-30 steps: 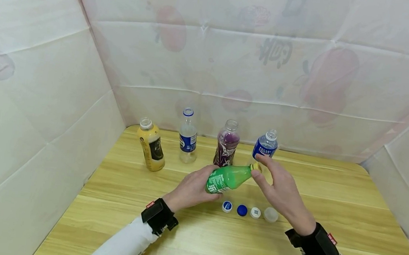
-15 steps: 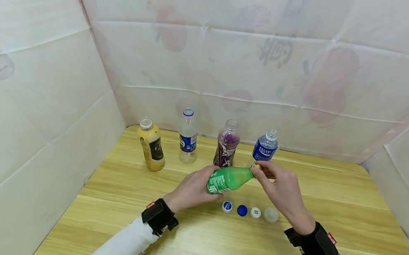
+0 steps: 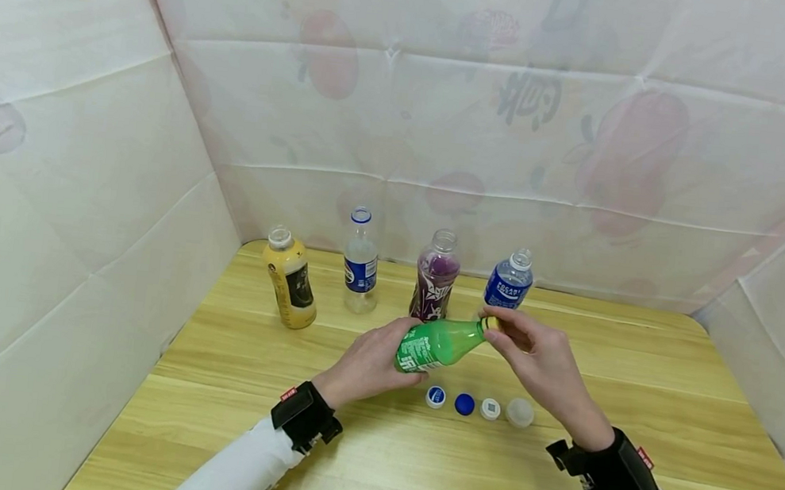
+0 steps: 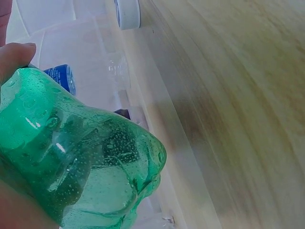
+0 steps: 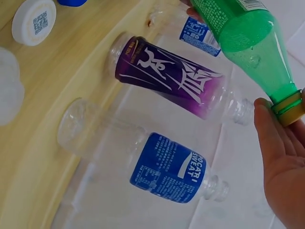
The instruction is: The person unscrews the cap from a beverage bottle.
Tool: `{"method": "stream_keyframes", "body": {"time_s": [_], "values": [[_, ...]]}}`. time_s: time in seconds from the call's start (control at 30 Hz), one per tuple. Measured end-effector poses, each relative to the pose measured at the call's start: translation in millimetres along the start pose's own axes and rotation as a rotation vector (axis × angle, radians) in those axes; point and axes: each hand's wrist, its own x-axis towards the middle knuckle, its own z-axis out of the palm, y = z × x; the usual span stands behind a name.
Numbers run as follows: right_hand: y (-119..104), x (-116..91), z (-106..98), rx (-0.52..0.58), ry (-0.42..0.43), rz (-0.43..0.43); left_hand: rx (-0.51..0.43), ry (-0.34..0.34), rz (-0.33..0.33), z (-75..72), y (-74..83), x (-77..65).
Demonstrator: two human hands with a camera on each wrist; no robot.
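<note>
My left hand [image 3: 369, 362] grips a green plastic soda bottle [image 3: 450, 339] round its body, tilted so the neck points right and upward. Its yellow cap [image 3: 490, 323] sits on the neck, and my right hand [image 3: 545, 365] pinches that cap between thumb and fingers. In the right wrist view, the cap [image 5: 289, 109] lies against the fingers, with the green neck entering it. The left wrist view shows the ribbed bottle base [image 4: 143, 176] above the wooden table, with droplets on the plastic.
Behind the hands stand uncapped bottles: a yellow one [image 3: 291, 282], a clear one with a blue label [image 3: 361, 270], a purple one [image 3: 435, 281] and a blue-labelled Pocari Sweat bottle [image 3: 507, 285]. Loose caps, including a blue one [image 3: 465, 404] and a large translucent one [image 3: 520, 412], lie in a row.
My right hand's spread fingers have closed onto the yellow cap and shifted their hold around it. The left hand and the green bottle have stayed nearly still.
</note>
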Motion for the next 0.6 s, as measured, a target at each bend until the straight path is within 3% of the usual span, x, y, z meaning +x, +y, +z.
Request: {"method": "stream_keyframes", "body": {"time_s": [0.37,0.6], "values": [[-1.7,-0.3,-5.1,0.191,-0.123,0.048,-0.017,-0.011,-0.013,-1.7,0.5,0.7],[0.3,0.4,-3.0,0.086,-0.117,0.013,-0.035,-0.009,-0.026,-1.6,0.5,0.8]]}}
